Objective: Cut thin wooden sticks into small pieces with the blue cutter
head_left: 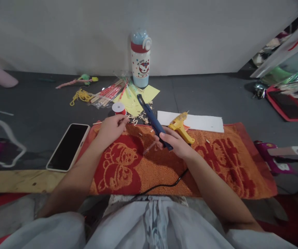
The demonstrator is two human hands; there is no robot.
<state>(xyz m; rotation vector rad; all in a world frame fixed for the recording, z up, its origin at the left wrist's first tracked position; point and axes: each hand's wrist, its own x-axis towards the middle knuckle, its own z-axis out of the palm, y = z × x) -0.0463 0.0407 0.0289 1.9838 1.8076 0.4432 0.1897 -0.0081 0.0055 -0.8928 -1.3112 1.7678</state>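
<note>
My right hand (pixel 174 141) is closed round the handle of a dark blue tool (pixel 151 118) that points up and to the left over an orange and red towel (pixel 216 162). A thin stick pokes out under that hand. My left hand (pixel 111 128) reaches to the towel's far edge, its fingers pinched near small wooden stick pieces (pixel 138 120) and a red thread spool (pixel 119 108). What the left fingers hold is too small to make out. A yellow glue gun (pixel 181 126) lies just right of my right hand.
A phone (pixel 68 146) lies face up left of the towel. A patterned bottle (pixel 140 58) stands by the wall behind yellow paper (pixel 149 94) and bagged sticks (pixel 107 94). A white sheet (pixel 203 122) lies behind the towel. A black cable (pixel 164 185) crosses the towel. Clutter fills the right edge.
</note>
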